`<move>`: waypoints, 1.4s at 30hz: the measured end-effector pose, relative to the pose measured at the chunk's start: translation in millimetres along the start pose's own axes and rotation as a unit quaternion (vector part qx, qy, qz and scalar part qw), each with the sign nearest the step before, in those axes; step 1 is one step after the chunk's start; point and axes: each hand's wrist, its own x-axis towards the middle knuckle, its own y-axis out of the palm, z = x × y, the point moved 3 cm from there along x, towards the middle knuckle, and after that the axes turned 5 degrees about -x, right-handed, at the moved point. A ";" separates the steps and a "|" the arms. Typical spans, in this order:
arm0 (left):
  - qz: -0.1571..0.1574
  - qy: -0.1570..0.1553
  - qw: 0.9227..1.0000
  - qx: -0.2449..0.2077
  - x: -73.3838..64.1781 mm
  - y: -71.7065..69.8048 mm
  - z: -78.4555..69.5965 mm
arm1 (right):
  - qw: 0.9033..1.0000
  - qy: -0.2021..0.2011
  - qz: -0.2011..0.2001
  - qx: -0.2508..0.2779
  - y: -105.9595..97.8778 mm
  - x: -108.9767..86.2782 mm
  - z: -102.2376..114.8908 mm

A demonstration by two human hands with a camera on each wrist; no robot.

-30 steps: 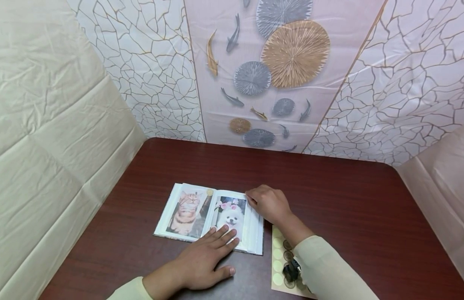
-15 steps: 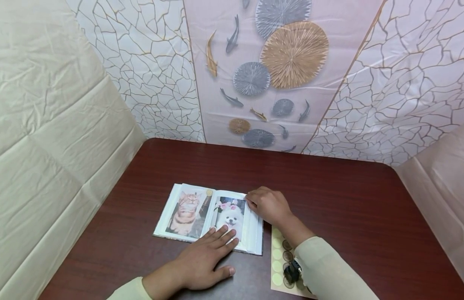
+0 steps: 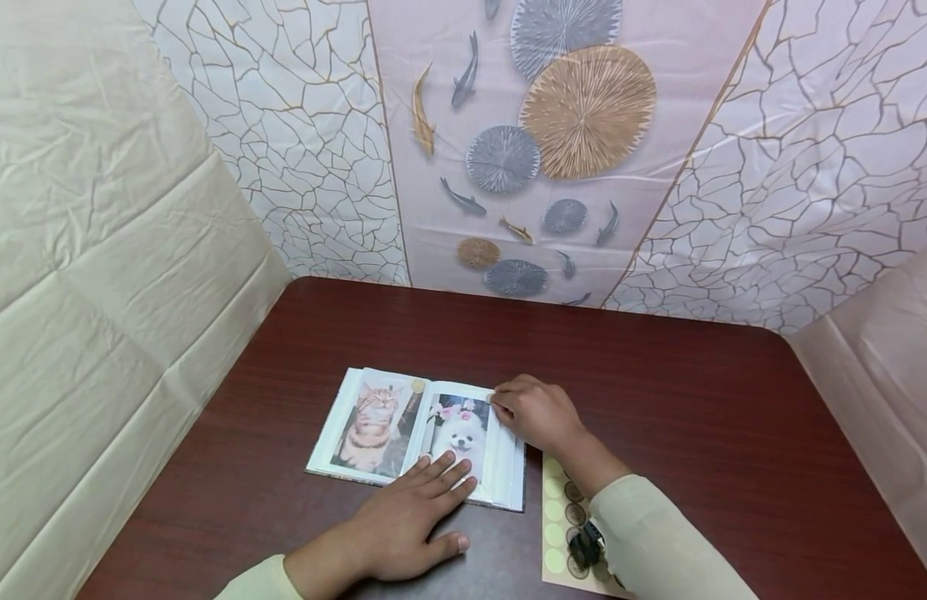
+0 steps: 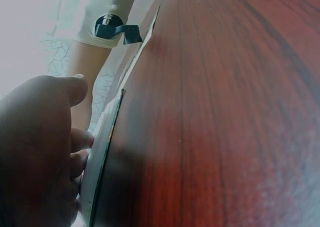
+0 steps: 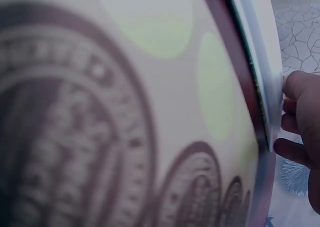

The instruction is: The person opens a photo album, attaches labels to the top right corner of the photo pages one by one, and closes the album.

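An open photo album (image 3: 508, 458) lies on the table, showing a cat photo (image 3: 369, 429) on its left page and a white dog photo (image 3: 462, 433) on its right. A small gold round sticker (image 3: 418, 386) sits at the cat photo's upper right corner. My left hand (image 3: 403, 521) rests flat, fingers spread, over the album's lower edge and the dog photo's bottom. At the dog photo's upper right corner, my right hand (image 3: 537, 410) has curled fingertips against the page, at what looks like a small pale round sticker, mostly hidden by the fingers.
Right of the album lies a sheet of round stickers (image 3: 555, 533), pale blank circles and dark printed ones, partly under the right sleeve (image 3: 658, 533). A dark wrist mount (image 3: 586, 546) hangs over it. Patterned cloth (image 3: 501, 208) stands behind the dark red table (image 3: 231, 467).
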 end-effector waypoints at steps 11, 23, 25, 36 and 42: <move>0.003 -0.001 1.000 -0.002 0.2 -1.1 -0.7 | 0.993 0.001 0.111 0.048 -11.4 -0.7 1.4; 0.009 -0.007 1.000 0.000 -0.1 -1.2 -2.4 | 0.983 0.012 0.168 0.074 -16.0 -7.7 5.4; 0.007 -0.008 1.000 0.001 0.3 -0.4 -2.5 | 0.982 0.013 0.177 0.066 -16.0 -7.8 6.7; 0.006 -0.005 1.000 0.002 0.0 0.4 -2.1 | 0.980 0.000 0.188 0.060 -15.8 -9.6 9.3; 0.006 -0.005 1.000 0.002 0.2 0.3 -2.6 | 0.976 0.006 0.206 0.075 -17.8 -12.7 8.1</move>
